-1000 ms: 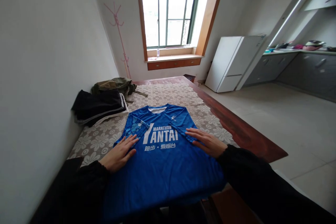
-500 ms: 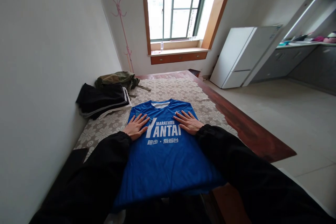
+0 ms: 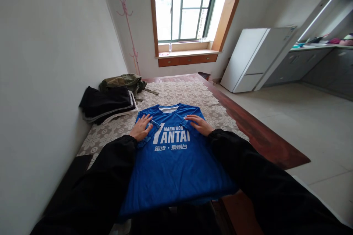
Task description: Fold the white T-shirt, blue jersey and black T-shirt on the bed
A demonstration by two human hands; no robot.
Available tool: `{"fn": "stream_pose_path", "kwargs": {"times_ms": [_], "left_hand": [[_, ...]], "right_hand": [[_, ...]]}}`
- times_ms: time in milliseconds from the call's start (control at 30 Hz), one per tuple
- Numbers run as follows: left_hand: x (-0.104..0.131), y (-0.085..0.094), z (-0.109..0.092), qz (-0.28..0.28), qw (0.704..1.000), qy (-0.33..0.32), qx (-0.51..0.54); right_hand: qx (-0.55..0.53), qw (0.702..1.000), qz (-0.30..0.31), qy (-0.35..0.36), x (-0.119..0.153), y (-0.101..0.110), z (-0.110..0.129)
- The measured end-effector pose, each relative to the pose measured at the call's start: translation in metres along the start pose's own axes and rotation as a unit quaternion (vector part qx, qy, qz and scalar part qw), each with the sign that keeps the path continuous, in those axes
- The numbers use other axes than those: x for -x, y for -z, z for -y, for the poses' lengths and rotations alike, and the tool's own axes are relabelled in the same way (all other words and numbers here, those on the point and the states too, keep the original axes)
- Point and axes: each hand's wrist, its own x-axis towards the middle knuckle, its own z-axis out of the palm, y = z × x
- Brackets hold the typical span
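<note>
A blue T-shirt (image 3: 176, 169) with white "MARATHON YANTAI" lettering lies front up and flat, its white-lined collar pointing away from me. Its lower end reaches the near side of the table. My left hand (image 3: 141, 127) is at the shirt's upper left, beside the big letter Y, with its fingers apart and nothing in them. Over the upper right chest, by a small white logo, my right hand (image 3: 200, 125) has its fingers stretched out and holds nothing. Whether the palms press the cloth or hover just over it is hard to tell.
A patterned tablecloth (image 3: 190, 91) covers the dark red wooden table (image 3: 264, 143). Folded black clothes (image 3: 106, 102) and an olive-green backpack (image 3: 124, 81) lie at the left by the wall. Beyond stand a pink coat rack (image 3: 128, 22), a window and a white fridge (image 3: 253, 58).
Both hands have shifted slightly and their spread fingers have drawn closer together, no longer lying so flat on the shirt. Small folds show in the cloth by the hands.
</note>
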Motion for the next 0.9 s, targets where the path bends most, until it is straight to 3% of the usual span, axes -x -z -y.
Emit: {"fn": "stream_pose_path", "kwargs": {"times_ms": [100, 167, 267, 733, 900], "left_hand": [[-0.008, -0.007, -0.001, -0.063, 0.994, 0.087, -0.016], [-0.009, -0.012, -0.003, -0.069, 0.99, 0.118, -0.039], [-0.007, -0.017, -0.008, -0.053, 0.988, 0.12, -0.077], [-0.005, -0.02, -0.007, -0.045, 0.987, 0.123, -0.09], [-0.008, -0.008, -0.019, -0.055, 0.989, 0.134, -0.039]], "right_hand": [[0.04, 0.989, -0.076, -0.122, -0.011, -0.005, 0.001], [0.091, 0.981, -0.053, -0.161, -0.015, -0.012, 0.003], [0.142, 0.977, 0.003, -0.16, -0.015, -0.021, 0.007], [0.145, 0.975, 0.02, -0.17, -0.013, -0.018, 0.015], [0.076, 0.984, 0.016, -0.157, -0.015, -0.006, 0.031]]}}
